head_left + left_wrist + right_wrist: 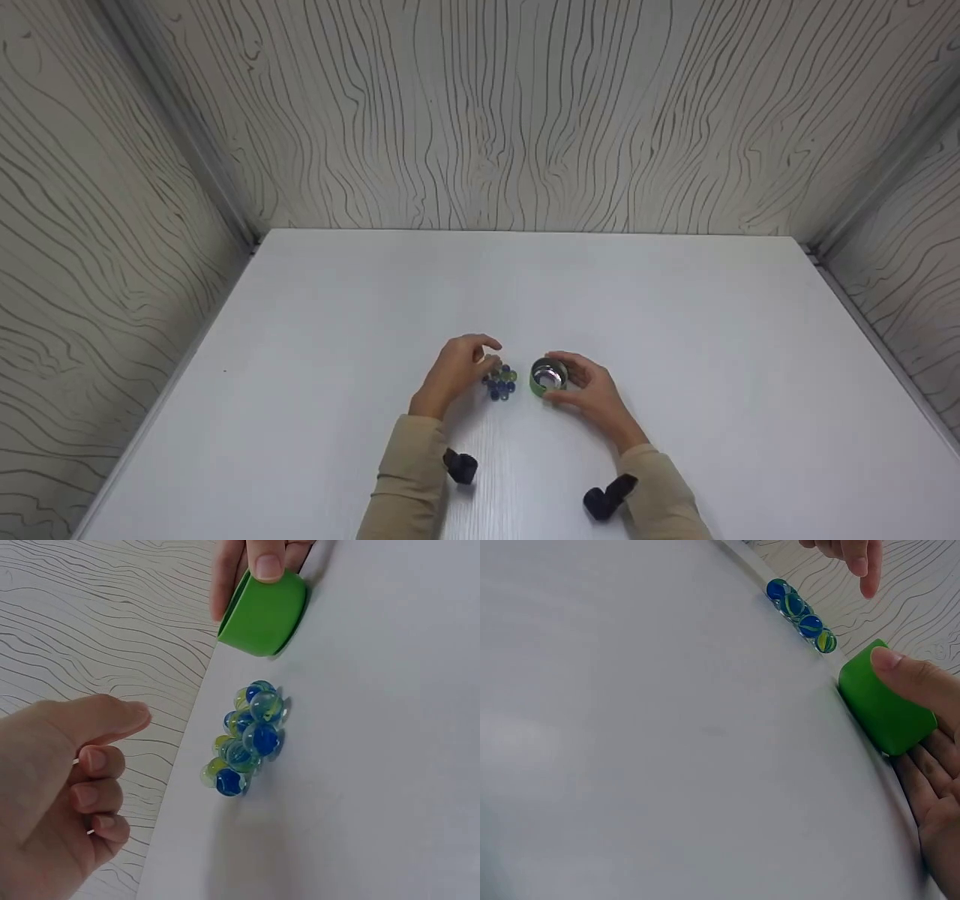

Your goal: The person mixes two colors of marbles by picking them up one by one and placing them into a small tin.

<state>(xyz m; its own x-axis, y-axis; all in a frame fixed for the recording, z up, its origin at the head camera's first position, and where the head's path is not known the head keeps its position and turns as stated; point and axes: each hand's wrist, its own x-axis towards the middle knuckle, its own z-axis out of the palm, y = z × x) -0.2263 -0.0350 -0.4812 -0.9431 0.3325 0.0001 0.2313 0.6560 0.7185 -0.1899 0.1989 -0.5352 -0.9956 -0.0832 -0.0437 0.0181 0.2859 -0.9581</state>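
Note:
My left hand (459,367) hovers just left of a cluster of glass marbles (501,384), its fingers loosely bent and nothing visible in them. In the left wrist view those marbles (247,727) are clear with blue and yellow swirls, bunched together on the white surface. To their right, my right hand (592,390) grips a small green cup (538,388) between thumb and fingers. Its mouth faces up in the head view, showing a shiny silver inside. The right wrist view shows the thumb pressing the smooth outer wall of the cup (881,705).
A wide white table (337,300) lies beneath both hands. Walls with a wood-grain pattern (480,112) rise behind it and on both sides. Dark wrist cameras (461,466) are strapped over the tan sleeves (409,465).

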